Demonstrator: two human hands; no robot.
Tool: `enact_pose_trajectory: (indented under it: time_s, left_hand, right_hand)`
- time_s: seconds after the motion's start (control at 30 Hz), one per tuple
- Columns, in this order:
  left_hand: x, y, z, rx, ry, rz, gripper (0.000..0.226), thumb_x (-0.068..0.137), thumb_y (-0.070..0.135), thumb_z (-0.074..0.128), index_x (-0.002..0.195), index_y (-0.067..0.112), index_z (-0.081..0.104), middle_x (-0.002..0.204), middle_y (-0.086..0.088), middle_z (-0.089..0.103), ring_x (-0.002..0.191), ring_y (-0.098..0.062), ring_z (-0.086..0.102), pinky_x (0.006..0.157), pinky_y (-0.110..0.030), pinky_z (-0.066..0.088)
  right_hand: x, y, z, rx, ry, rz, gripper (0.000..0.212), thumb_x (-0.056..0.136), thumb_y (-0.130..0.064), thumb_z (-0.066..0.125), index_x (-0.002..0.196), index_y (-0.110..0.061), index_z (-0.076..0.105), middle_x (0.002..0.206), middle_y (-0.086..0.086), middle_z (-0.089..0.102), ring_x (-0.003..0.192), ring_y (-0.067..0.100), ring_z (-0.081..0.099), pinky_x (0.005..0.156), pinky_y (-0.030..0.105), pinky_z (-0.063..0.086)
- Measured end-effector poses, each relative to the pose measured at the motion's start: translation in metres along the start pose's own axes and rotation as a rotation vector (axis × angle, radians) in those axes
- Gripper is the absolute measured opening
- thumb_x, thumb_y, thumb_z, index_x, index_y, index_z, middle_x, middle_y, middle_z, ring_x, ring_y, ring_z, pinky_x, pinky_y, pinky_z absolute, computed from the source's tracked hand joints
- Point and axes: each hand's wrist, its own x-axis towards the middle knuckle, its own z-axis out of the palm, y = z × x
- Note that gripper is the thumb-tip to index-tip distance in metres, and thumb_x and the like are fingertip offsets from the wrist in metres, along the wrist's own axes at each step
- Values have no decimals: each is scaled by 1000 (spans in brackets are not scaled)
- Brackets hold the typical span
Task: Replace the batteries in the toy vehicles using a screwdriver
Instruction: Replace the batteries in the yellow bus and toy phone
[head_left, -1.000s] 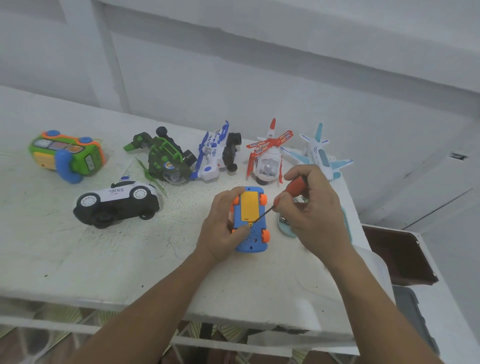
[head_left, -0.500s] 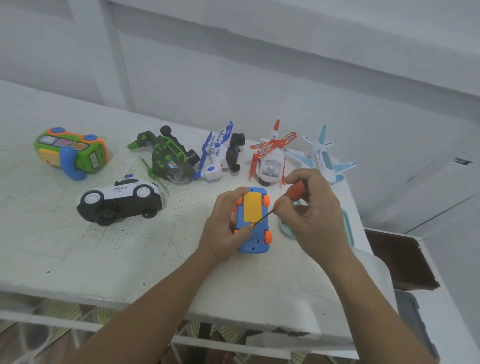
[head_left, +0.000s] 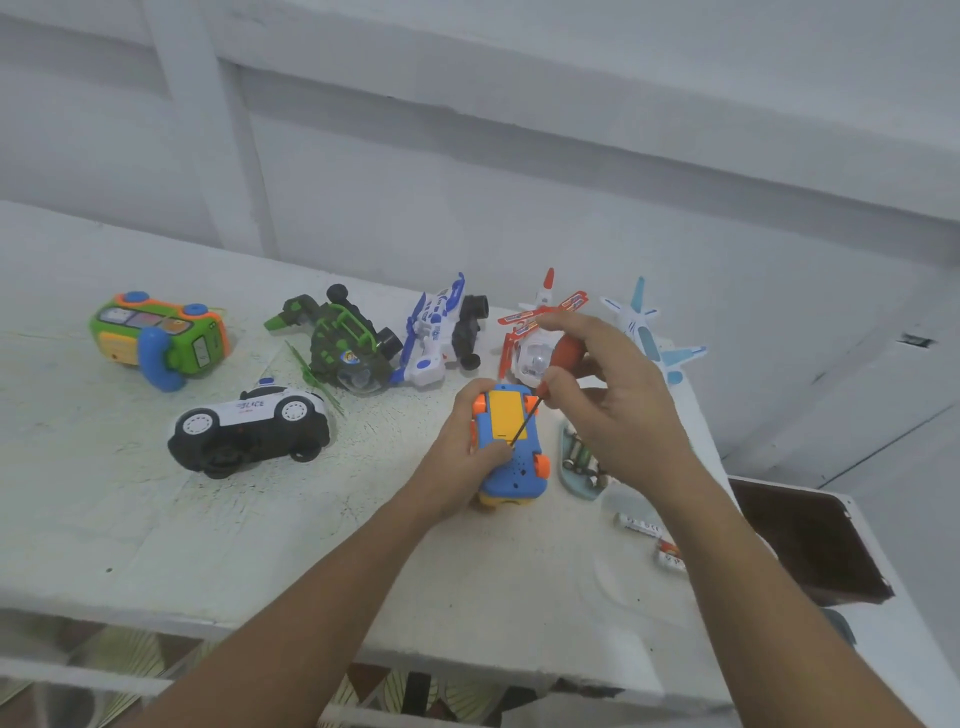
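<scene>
A blue toy car (head_left: 511, 462) with orange wheels lies upside down on the white table (head_left: 260, 545), its yellow battery cover (head_left: 505, 415) facing up. My left hand (head_left: 462, 457) grips the car from its left side. My right hand (head_left: 618, 410) holds a screwdriver (head_left: 550, 384) with a red handle between thumb and fingers. The thin shaft slants down to the lower edge of the yellow cover. A small light-blue tray (head_left: 574, 467) with several batteries lies just right of the car, partly under my right hand.
Behind the car stand a red-white helicopter (head_left: 530, 338), a light-blue plane (head_left: 649, 332), a blue-white vehicle (head_left: 441, 332) and a green-black vehicle (head_left: 348, 343). A police car (head_left: 249, 431) and a green bus (head_left: 161, 338) lie at left. Loose batteries (head_left: 649, 535) lie near the right edge.
My right hand has opened its outer fingers and tilted the screwdriver handle up, with the tip still on the yellow cover. The tray of batteries now shows beside the car.
</scene>
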Motion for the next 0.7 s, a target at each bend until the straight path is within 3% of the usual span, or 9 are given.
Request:
enact_pose_trajectory:
  time_s: [0.07, 0.13, 0.23, 0.43, 0.7]
  left_hand:
    - [3, 2, 2, -12, 19, -38, 60, 67, 26, 60, 101, 72, 42, 120, -5, 52, 111, -29, 59, 89, -51, 57]
    - [5, 3, 5, 37, 41, -73, 60, 62, 34, 58, 99, 75, 37, 121, -4, 45, 117, -29, 50, 94, -54, 52]
    - [7, 5, 11, 68, 57, -107, 63, 65, 28, 52, 94, 79, 31, 119, 1, 38, 119, -24, 43, 97, -47, 49]
    - [7, 2, 17, 77, 92, -100, 62, 65, 26, 51, 107, 66, 29, 121, -2, 36, 115, -18, 41, 78, -25, 45]
    - [6, 7, 18, 17, 116, -94, 61, 63, 24, 54, 101, 69, 43, 122, -9, 43, 117, -29, 48, 91, -50, 54]
  right_hand:
    - [3, 1, 0, 22, -19, 14, 42, 92, -8, 53, 123, -36, 55, 90, -13, 55, 90, 22, 62, 79, 38, 56]
    - [5, 2, 0, 49, -29, 37, 38, 93, -10, 56, 121, -35, 56, 86, -14, 54, 89, 20, 63, 79, 32, 56]
    - [7, 3, -2, 66, -28, 49, 34, 93, -16, 60, 117, -39, 56, 83, -16, 55, 87, 19, 64, 77, 27, 55]
    - [6, 5, 0, 121, 1, 38, 36, 87, -12, 67, 111, -37, 61, 79, -22, 55, 81, 22, 63, 75, 27, 55]
    - [6, 6, 6, 97, 72, -30, 33, 86, -10, 67, 113, -30, 64, 83, -32, 58, 79, 12, 61, 74, 33, 57]
